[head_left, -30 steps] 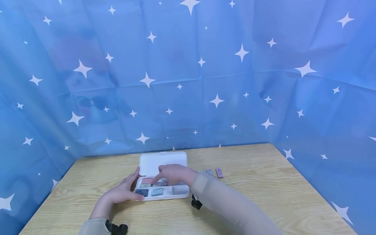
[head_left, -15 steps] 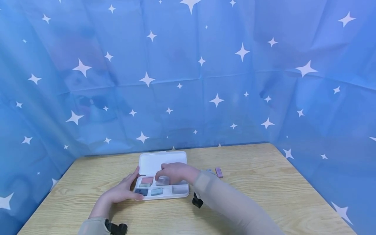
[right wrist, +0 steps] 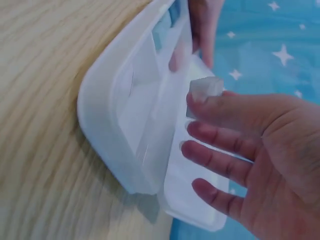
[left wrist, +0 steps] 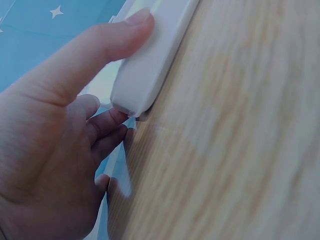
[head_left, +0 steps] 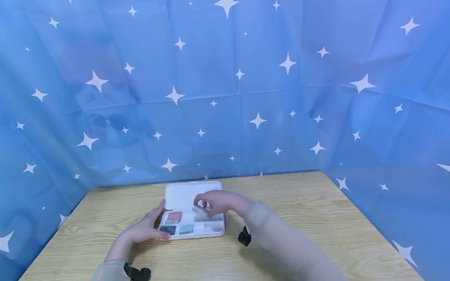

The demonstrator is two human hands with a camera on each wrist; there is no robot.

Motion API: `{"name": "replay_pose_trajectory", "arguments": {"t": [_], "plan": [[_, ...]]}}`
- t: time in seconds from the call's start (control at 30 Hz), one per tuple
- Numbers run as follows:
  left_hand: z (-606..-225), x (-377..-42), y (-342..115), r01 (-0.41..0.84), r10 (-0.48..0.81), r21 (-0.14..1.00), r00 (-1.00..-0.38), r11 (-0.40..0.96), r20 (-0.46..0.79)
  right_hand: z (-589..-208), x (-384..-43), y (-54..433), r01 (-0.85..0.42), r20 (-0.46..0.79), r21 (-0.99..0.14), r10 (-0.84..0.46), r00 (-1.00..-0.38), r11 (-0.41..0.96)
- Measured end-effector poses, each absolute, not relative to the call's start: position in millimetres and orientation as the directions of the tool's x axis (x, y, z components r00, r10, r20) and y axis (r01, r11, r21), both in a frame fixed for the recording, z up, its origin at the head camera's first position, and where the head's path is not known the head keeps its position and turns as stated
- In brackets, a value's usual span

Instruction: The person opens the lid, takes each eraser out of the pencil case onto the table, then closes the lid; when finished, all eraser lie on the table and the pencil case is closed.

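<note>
Right hand pinches a grayish block above the white compartment case, left hand gripping its left end: likely rearranging, next needing a steady pinch.

Can't tell home or lab, just some curtained-off nook tbh: blue star-print cloth hangs behind and both sides of the wood-grain table.

on my feed i note a pale wood-grained table. behind it and along both sides i see blue cloth hanging, creased, printed with white four-pointed stars.
</note>
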State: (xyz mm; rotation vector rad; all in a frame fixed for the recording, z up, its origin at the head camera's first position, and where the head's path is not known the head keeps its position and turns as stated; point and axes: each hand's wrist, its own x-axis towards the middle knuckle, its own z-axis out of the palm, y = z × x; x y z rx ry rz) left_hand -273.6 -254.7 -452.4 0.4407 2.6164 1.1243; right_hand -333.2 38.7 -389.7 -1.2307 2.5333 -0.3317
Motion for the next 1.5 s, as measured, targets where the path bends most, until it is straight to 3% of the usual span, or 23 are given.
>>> {"name": "replay_pose_trajectory", "arguments": {"t": [0.23, 0.53, 0.83, 1.5], "plan": [[-451.5, -272.7, -253.6, 0.165, 0.377, 0.741, -0.917, 0.651, -0.127, -392.3, -324.9, 65.3, -0.551, -0.141, -0.557, -0.725, -0.674, 0.621], [-451.3, -271.1, -254.3, 0.173, 0.379, 0.751, -0.919, 0.637, -0.110, -405.9, -315.4, 85.0, -0.531, -0.055, -0.636, -0.718, -0.693, 0.560], [-451.6, -270.9, -253.7, 0.171, 0.380, 0.748, -0.918, 0.642, -0.116, -415.3, -305.6, 101.5, -0.543, 0.007, -0.655, -0.715, -0.700, 0.525], [-453.0, -271.1, -254.1, 0.171, 0.383, 0.740, -0.915, 0.651, -0.126, -416.0, -305.1, 174.9, -0.464, 0.076, -0.668, -0.566, -0.821, 0.582]]}}
